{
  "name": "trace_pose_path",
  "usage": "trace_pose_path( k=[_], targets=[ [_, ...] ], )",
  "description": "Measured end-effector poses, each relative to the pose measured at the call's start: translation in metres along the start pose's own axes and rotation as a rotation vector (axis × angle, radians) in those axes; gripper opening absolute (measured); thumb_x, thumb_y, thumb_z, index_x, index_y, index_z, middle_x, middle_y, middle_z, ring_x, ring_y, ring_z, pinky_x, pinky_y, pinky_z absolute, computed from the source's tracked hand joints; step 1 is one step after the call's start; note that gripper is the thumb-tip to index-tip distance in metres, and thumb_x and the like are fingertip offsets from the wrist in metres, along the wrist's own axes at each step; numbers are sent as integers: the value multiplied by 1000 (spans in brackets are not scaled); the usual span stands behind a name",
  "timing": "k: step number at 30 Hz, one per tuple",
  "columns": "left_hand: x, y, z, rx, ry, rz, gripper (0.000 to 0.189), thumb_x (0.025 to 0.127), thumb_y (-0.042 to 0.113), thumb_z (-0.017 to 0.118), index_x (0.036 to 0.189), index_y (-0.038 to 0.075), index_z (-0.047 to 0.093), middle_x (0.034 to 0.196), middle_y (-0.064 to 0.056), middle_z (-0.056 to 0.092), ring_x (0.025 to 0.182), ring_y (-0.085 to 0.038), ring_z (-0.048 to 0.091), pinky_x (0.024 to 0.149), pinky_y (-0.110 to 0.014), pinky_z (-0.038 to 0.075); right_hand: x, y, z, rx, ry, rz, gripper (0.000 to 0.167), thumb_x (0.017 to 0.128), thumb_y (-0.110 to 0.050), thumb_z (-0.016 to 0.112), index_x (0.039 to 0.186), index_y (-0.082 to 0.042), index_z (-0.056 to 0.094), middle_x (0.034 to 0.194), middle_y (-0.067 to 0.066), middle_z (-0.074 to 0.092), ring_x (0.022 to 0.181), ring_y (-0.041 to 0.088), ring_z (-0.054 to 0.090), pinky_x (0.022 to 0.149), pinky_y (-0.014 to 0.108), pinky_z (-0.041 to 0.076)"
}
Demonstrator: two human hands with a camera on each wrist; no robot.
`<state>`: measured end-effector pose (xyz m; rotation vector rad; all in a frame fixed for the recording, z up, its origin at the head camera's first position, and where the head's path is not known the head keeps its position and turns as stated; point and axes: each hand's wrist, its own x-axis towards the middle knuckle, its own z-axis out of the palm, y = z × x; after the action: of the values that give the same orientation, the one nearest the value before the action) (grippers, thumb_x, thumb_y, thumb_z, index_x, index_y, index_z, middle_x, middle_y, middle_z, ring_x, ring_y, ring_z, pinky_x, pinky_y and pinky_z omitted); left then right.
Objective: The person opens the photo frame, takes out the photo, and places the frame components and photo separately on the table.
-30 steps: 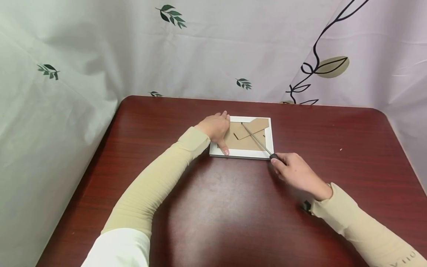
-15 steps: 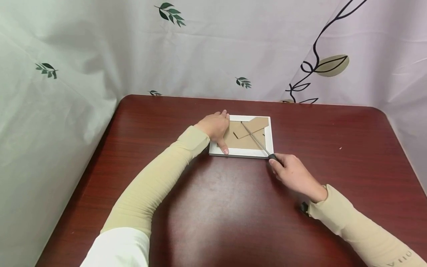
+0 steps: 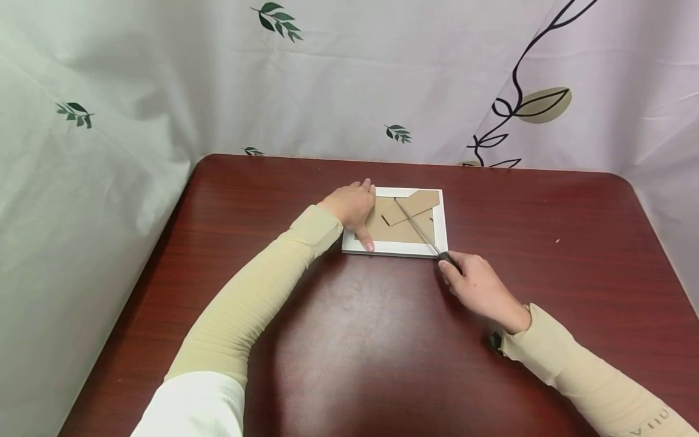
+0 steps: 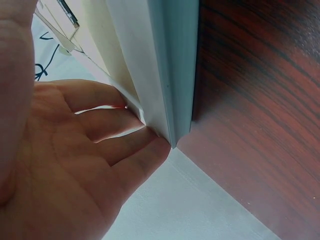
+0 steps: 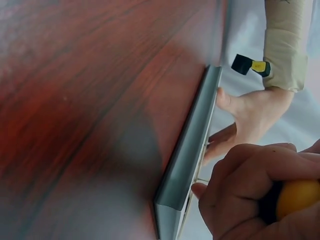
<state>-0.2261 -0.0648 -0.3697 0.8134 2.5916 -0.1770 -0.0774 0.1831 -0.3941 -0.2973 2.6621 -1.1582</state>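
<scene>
A white picture frame [image 3: 401,248] lies face down on the table, its brown backing board [image 3: 406,233] and cardboard stand [image 3: 422,204] uppermost. Small dark tabs show around the board. My left hand [image 3: 352,209] rests across the frame's left end, thumb at the near border; in the left wrist view its straight fingers [image 4: 125,135] reach the frame's edge. My right hand [image 3: 483,286] grips a screwdriver by its handle, black and yellow [image 5: 300,197] in the right wrist view. The screwdriver's shaft [image 3: 419,229] slants over the board, tip right at the far tab.
The dark red wooden table [image 3: 349,340] extends around the frame, its far edge close behind. A pale curtain [image 3: 338,79] with leaf prints hangs behind and to the left. A tiny light speck [image 3: 557,241] lies on the table at the right.
The right hand and forearm have shifted slightly to the left, the screwdriver handle turning a little with them. The tip stays at the same tab. The left hand and frame hold still.
</scene>
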Motion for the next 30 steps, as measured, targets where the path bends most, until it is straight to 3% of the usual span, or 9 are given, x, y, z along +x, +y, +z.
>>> trace_pose_path(
  k=[30],
  targets=[
    [1,0,0,3,-4,5,145,57,71,84,155,-12,16,162,-30,14,149,-43,22,122,-45,23,-2,3,9,-15,32,-15,26,106,-13,47,83,-5,56,60,-1,49,53,12,48,52,25,40]
  ],
)
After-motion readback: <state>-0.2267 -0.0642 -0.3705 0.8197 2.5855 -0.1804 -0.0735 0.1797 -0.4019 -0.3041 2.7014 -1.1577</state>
